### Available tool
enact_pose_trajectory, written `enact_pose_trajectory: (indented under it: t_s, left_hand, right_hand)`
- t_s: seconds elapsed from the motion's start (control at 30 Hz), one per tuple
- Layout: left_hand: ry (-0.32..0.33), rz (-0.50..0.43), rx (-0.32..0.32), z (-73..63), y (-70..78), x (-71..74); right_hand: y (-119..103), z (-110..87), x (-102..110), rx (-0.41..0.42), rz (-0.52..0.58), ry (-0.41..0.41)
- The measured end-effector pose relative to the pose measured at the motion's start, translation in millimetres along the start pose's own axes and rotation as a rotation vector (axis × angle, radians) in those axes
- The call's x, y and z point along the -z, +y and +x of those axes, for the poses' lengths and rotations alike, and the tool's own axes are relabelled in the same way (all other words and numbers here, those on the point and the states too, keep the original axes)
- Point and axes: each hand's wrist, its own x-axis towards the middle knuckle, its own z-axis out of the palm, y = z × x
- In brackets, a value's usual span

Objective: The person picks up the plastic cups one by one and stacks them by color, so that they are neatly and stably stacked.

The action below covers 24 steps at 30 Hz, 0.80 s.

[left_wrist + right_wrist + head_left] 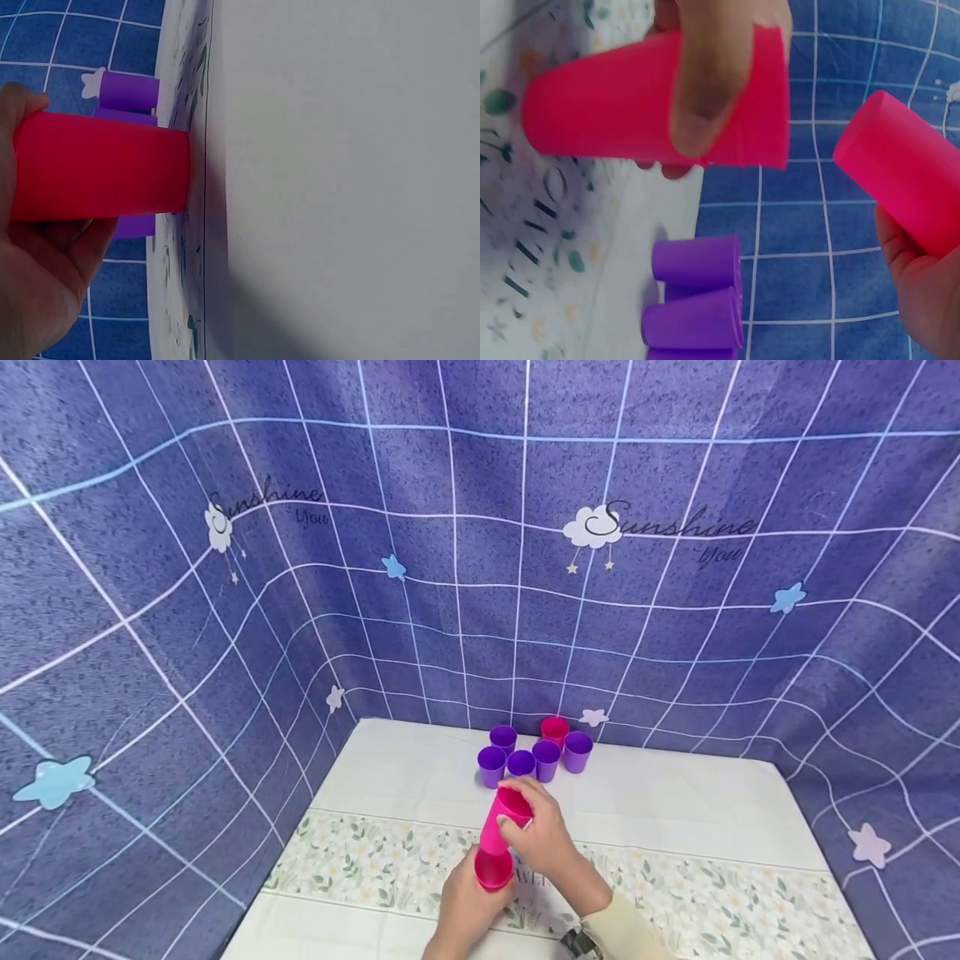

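Low over the table, my left hand [467, 906] grips a pink cup [493, 878] that stands upright, mouth up. The right wrist view shows a doubled line near this cup's rim, like one cup nested in another. Above it, my right hand [553, 839] holds another pink cup [492, 835] by its upper part, fingers and thumb at the rim. That cup is tilted, its base close over the lower cup's mouth in the head view. In the right wrist view the tilted cup [907, 176] shows apart from the upright one.
Several purple cups [546, 762] stand grouped at the back of the table, with one pink cup [555, 730] behind them. A white tablecloth [690, 802] with a floral band covers the table. Blue-purple grid-patterned cloth [480, 610] hangs behind and at the sides.
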Motion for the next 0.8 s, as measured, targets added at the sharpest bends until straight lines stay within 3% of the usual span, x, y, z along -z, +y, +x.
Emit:
enact_pose_trajectory:
  t_s: [0.13, 0.3, 0.47, 0.6, 0.7, 0.8]
  left_hand:
    - [-0.016, 0.004, -0.001, 0.5, 1.5, 1.5]
    - [0.013, 0.066, -0.045, 0.2, 0.8, 1.6]
    - [0.060, 0.088, -0.103, -4.3, -4.1, 2.2]
    - [0.116, 0.077, -0.166, -6.1, -8.7, 3.4]
    - [0.090, 0.047, -0.149, -4.1, -5.0, 4.0]
    - [0.023, 0.024, -0.073, -3.4, 0.3, 5.1]
  right_hand:
    - [1, -9.5, -5, -0.023, 0.021, -0.050]
    - [7, -19.5, -13, -0.013, 0.031, -0.100]
    - [9, -29.5, -21, 0.058, -0.016, -0.150]
    - [15, -31.2, -33, 0.168, -0.151, -0.145]
    - [24, -32.9, -40, 0.232, -0.222, -0.121]
    - [31, -38.7, -43, 0.235, -0.264, -0.110]
